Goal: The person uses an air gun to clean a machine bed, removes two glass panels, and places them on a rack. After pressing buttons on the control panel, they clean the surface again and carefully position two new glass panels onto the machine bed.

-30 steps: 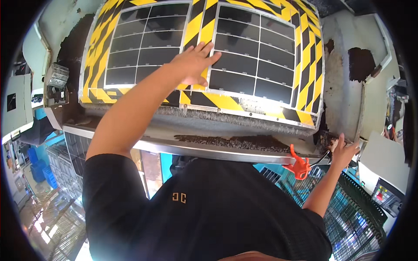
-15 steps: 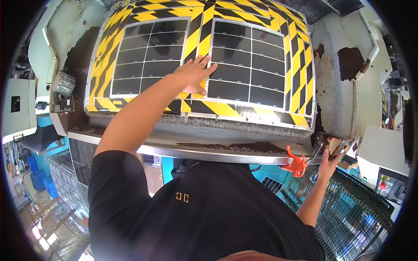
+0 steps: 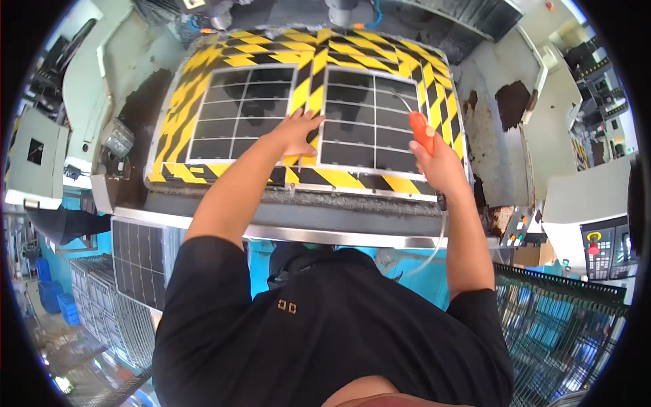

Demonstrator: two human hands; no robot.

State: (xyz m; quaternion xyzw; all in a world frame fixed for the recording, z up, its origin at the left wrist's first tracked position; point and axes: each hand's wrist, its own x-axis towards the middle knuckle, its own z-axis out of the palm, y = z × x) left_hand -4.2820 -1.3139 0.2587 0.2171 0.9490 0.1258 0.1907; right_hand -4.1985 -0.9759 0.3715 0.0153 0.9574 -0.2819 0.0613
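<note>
My right hand (image 3: 444, 166) grips an orange air blow gun (image 3: 422, 130), its thin bent nozzle pointing away over the right dark panel (image 3: 349, 125). A pale hose (image 3: 441, 234) hangs from the gun past the front rail. My left hand (image 3: 296, 134) rests with spread fingers on the yellow-and-black striped strip between the two panels. On its left lies the left dark panel (image 3: 241, 112). Both panels carry pale grid lines and sit on a raised bed (image 3: 390, 184) covered in striped tape.
A metal rail (image 3: 339, 236) runs along the machine's front edge. Spindles (image 3: 342, 12) hang at the back. A control panel with a red button (image 3: 594, 245) stands at right. Wire racks (image 3: 556, 332) stand at lower right, and a rack of panels (image 3: 139, 261) at lower left.
My right hand has taken hold of the orange blow gun from the front rail and brought it up over the right panel. My left hand stays on the middle strip; the view has shifted.
</note>
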